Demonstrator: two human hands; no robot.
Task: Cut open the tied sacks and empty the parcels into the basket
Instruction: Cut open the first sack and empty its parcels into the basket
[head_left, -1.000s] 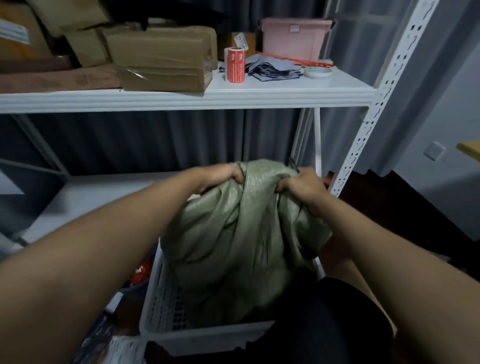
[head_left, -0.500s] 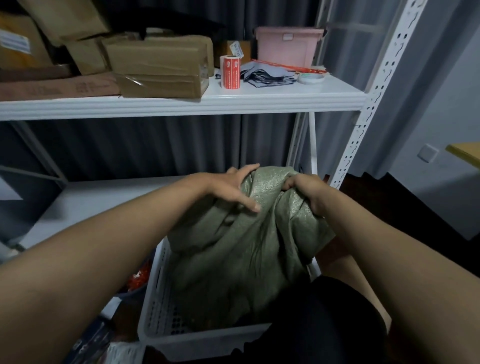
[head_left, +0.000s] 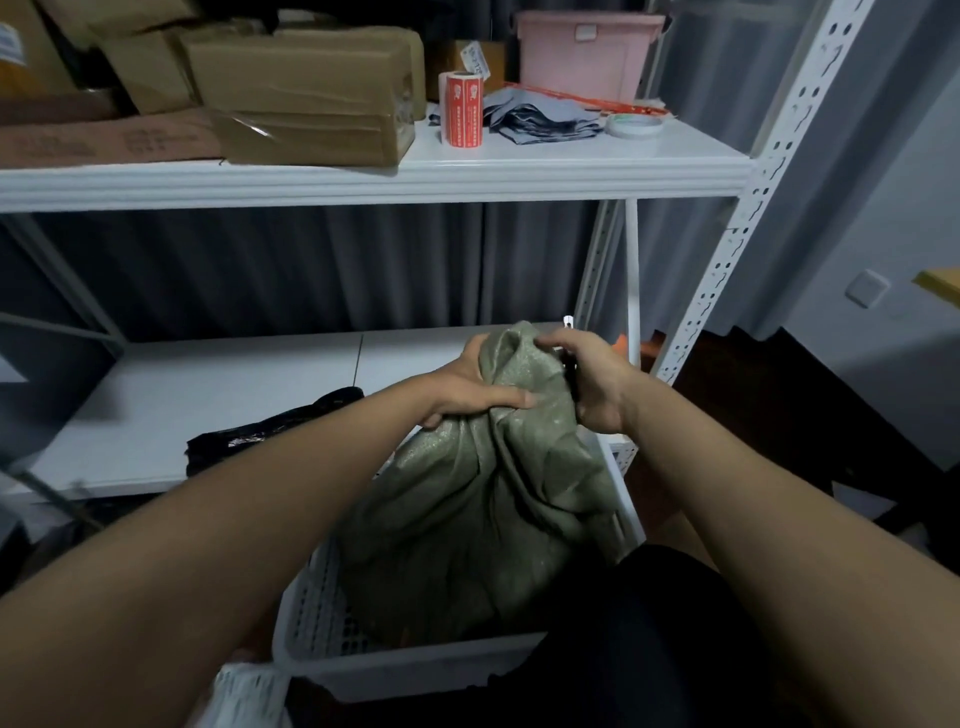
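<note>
Both hands grip the bunched top of a green woven sack (head_left: 483, 499) — left hand (head_left: 467, 387), right hand (head_left: 592, 387) perhaps also holding a small cutter. The sack stands in a white basket (head_left: 415, 670) before white shelving (head_left: 363, 179) holding cardboard boxes (head_left: 306, 98) — dim room.

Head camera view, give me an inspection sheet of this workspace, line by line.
Surface: white lower shelf, a black plastic bag lying on it.
Job's things: green woven sack standing in the white basket; no parcels visible.
Clutter: upper shelf holds cardboard boxes, red label roll, grey mailers, tape roll, pink bin.
Hands: left hand grips the sack's top; right hand grips it too, with a dark tool.
Cables: nothing seen.
Surroundings: grey curtain, wall socket.
</note>
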